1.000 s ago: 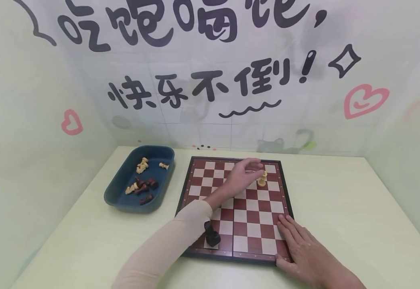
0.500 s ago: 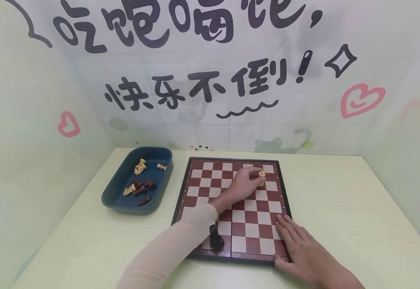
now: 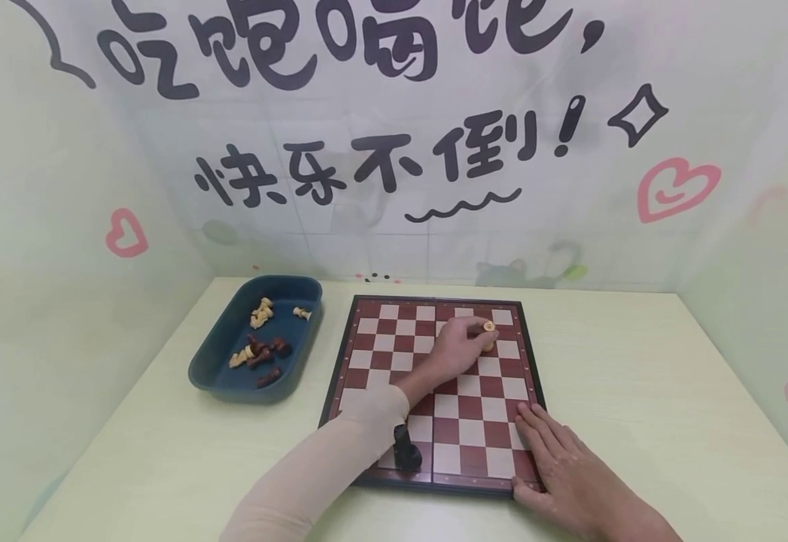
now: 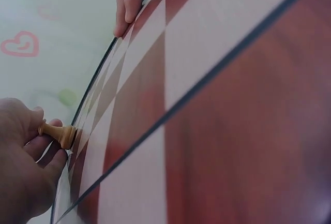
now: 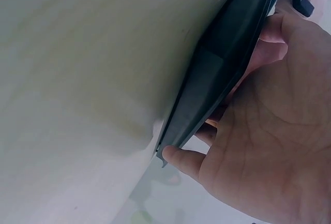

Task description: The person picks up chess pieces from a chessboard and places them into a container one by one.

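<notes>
A folding chessboard [image 3: 473, 433] with red and cream squares lies on the table. Toward its far right, my left hand [image 3: 460, 348] pinches a cream chess piece [image 3: 489, 327] between thumb and fingers. The left wrist view shows the narrow stem and wide base of this chess piece [image 4: 59, 133], with the base at the board's surface. My right hand [image 3: 570, 467] rests on the near right edge of the board, fingers extended over the squares. In the right wrist view the thumb [image 5: 181, 159] touches the dark side of the board [image 5: 207, 74].
A blue tray [image 3: 204, 373] stands left of the board. Several cream chess pieces [image 3: 261, 312] and dark brown chess pieces [image 3: 269, 376] lie in it. A black device [image 3: 405, 452] is on the left wrist, over the near part of the board. A printed wall sheet [image 3: 366, 248] rises behind the table.
A second ago my left hand was beside the chess piece with its fingers spread. It came slightly nearer and took hold of the piece. My right hand stayed on the board's edge.
</notes>
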A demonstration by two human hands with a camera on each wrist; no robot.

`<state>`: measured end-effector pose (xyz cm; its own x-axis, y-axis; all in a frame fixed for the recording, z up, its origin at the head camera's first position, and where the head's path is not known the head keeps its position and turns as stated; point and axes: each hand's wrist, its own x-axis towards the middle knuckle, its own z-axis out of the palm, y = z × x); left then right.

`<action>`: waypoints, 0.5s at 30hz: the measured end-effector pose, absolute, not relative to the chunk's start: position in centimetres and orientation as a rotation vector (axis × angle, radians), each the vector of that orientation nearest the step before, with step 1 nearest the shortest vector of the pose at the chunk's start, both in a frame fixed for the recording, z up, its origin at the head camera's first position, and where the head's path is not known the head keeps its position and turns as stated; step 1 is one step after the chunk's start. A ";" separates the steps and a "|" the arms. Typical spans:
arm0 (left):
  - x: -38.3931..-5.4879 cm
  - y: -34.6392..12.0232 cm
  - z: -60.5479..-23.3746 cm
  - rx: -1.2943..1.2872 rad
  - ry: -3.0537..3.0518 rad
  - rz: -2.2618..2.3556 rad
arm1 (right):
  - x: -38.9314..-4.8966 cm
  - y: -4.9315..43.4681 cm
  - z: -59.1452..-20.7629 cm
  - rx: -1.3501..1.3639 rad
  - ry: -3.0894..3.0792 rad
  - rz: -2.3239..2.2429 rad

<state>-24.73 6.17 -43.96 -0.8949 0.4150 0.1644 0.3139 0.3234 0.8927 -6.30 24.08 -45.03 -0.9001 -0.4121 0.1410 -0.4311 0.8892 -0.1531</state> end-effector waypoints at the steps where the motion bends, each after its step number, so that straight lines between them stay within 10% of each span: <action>1: -24.7 6.2 -43.9 0.687 2.477 1.640 | -6.3 24.1 -45.0 0.657 -2.953 0.281; 15: -24.9 6.3 -42.8 0.740 2.539 1.684 | -6.4 23.9 -45.2 0.649 -2.991 0.288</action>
